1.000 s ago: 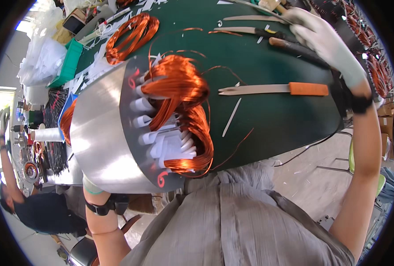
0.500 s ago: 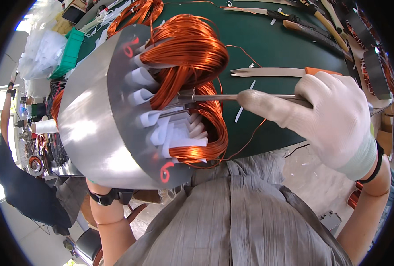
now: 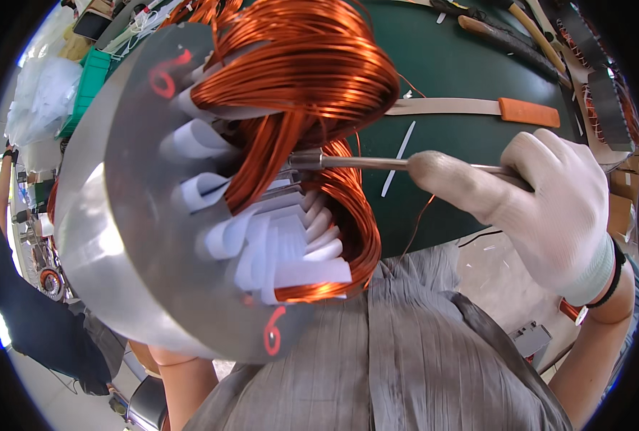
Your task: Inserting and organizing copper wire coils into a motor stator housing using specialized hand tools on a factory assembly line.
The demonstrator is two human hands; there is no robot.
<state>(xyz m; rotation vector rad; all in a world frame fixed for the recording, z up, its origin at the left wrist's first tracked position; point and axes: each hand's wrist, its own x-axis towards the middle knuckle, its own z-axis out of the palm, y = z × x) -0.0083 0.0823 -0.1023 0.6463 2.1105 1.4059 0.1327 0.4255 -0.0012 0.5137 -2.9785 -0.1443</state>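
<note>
A steel motor stator core (image 3: 147, 194) with red marks on its end face fills the left of the head view. Copper wire coils (image 3: 312, 65) loop out of its slots, and white slot liners (image 3: 226, 237) curl from the inner edge. In my gloved right hand (image 3: 549, 194) is a thin metal rod tool (image 3: 377, 163), the index finger stretched along its shaft. Its wider metal tip lies at the slots between the upper and lower coil bundles. My left forearm (image 3: 186, 388) runs up behind the core, which hides that hand.
On the green tabletop (image 3: 442, 194) lie a flat blade with an orange handle (image 3: 528, 113), a white strip (image 3: 398, 159) and a dark wooden bar (image 3: 510, 47). A green bin (image 3: 89, 90) stands at the left. Another person (image 3: 39, 309) is at the far left.
The core has come closer and shifted left and down, with its coils looming larger. My right hand has moved slightly right with the rod tool, uncovering the orange handle.
</note>
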